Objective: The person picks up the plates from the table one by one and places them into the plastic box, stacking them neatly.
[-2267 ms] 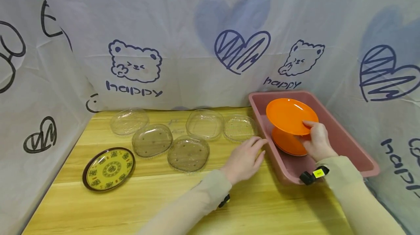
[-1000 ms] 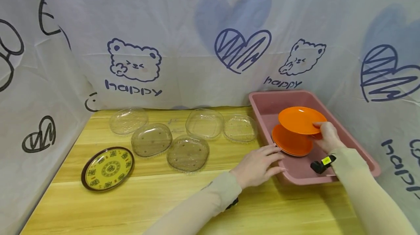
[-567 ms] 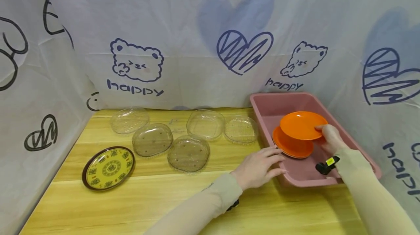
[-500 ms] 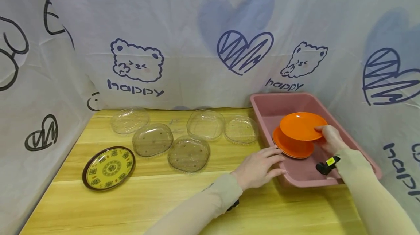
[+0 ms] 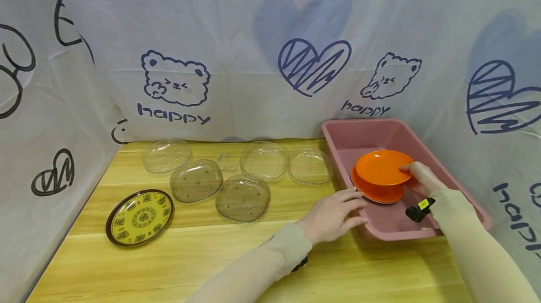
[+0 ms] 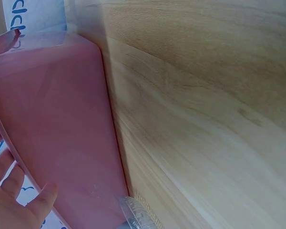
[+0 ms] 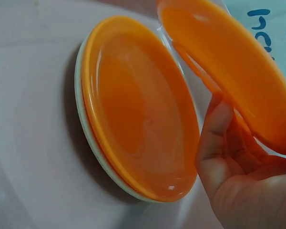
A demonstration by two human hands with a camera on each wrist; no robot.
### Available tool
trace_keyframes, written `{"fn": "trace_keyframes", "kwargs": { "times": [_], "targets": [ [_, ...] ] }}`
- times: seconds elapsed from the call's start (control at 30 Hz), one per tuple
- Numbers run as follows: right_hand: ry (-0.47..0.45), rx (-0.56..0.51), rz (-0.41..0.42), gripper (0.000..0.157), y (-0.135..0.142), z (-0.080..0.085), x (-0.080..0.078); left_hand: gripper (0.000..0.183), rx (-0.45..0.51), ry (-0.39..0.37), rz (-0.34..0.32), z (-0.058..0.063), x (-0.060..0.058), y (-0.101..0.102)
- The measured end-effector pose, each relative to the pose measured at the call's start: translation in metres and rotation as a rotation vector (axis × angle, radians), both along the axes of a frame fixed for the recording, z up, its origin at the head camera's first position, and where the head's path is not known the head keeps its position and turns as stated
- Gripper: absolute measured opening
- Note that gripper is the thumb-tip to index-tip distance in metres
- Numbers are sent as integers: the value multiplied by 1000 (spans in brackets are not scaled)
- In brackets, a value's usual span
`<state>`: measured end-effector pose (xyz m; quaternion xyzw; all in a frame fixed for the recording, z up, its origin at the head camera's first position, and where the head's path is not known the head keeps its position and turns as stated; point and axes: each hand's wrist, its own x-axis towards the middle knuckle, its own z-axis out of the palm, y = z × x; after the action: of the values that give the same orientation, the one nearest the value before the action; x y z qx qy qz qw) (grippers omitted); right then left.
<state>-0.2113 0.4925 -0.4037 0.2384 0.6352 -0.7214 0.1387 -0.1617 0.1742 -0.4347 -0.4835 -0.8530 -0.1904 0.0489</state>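
lowered, the held plate [image 5: 382, 168] nears an orange plate [image 7: 140, 114] in the tub [image 5: 359, 136].

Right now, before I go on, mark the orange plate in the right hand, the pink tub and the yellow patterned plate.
Held orange plate [image 5: 380, 167]: head view, middle of its upper face.
Pink tub [image 5: 364, 135]: head view, inside of its far wall.
Yellow patterned plate [image 5: 141, 217]: head view, centre of its face.

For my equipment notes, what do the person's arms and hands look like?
Sleeves are pale beige; left hand and right hand are bare. A black device with a yellow label sits at the right cuff; a black piece shows under the left cuff.
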Motion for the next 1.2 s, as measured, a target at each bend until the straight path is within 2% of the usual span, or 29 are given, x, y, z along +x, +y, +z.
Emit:
{"fn": "trace_keyframes", "kwargs": {
  "times": [0.2, 0.43, 0.7, 0.9, 1.03, 1.2],
  "targets": [
    [-46, 47, 37, 14, 2, -8, -3, 50, 0, -17, -11, 1, 1, 0],
    [-54, 75, 122, 17, 5, -14, -5, 50, 6, -7, -1, 1, 0, 0],
    [-76, 105, 163, 18, 2, -17, -6, 48, 16, 0, 0, 2, 0, 0],
    [-50, 167, 166, 36, 6, -19, -5, 48, 17, -10, 3, 3, 0, 0],
    [-19, 293, 191, 41, 8, -21, -3, 49, 15, -15, 6, 2, 1, 0],
    [59, 508, 248, 29, 8, -23, 1, 49, 14, -11, 9, 2, 1, 0]
  ]
}}
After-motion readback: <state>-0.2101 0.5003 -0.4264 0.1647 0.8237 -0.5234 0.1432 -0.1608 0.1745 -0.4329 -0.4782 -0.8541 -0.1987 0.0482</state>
